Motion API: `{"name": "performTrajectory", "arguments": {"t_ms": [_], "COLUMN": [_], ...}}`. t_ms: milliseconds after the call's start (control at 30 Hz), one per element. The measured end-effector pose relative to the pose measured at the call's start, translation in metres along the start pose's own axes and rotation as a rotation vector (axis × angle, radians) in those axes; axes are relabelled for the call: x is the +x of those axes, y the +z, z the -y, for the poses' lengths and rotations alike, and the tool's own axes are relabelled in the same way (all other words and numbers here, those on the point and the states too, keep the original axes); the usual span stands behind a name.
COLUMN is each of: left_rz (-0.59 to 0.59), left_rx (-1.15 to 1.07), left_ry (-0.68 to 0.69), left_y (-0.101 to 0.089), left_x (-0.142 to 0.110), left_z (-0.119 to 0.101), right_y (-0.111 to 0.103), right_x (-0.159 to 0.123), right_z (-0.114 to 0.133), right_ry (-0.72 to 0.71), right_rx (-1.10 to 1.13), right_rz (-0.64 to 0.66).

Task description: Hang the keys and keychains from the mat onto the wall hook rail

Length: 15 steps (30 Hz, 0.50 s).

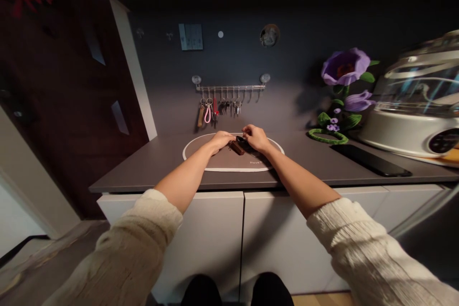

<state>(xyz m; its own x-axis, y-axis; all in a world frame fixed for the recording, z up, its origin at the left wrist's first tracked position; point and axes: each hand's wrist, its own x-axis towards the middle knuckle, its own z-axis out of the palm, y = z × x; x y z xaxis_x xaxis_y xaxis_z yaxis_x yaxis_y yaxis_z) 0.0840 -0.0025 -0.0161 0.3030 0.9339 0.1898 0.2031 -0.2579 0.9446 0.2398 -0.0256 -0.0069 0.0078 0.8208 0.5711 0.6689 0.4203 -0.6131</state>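
Over one oval mat (224,162), left hand (221,140) and right hand (255,138), both half-curled, flank one brown block (236,147), grips unclear.

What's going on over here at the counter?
A person is leaning both arms over an oval mat on the countertop. Their left grip is at a small brown object, and their right grip is close beside it, over something dark. I can't tell exactly what either piece is or how firmly it's held. Behind, keys hang from a hook rail on the wall. A black smartphone lies off to the right.
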Motion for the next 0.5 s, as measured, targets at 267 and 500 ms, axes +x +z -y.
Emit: {"name": "performTrajectory", "arguments": {"t_ms": [267, 500], "left_rz": [-0.002, 0.025], "left_rx": [-0.317, -0.649], "left_ry": [0.016, 0.002], "left_y": [-0.003, -0.005], "left_x": [0.0, -0.003], "left_z": [-0.009, -0.014], "right_y": [-0.001, -0.002], "right_x": [-0.001, -0.004], "right_z": [0.004, 0.011], "right_ry": [-0.075, -0.097], "right_rx": [-0.074, -0.014], "right_rz": [-0.024, -0.004]}}
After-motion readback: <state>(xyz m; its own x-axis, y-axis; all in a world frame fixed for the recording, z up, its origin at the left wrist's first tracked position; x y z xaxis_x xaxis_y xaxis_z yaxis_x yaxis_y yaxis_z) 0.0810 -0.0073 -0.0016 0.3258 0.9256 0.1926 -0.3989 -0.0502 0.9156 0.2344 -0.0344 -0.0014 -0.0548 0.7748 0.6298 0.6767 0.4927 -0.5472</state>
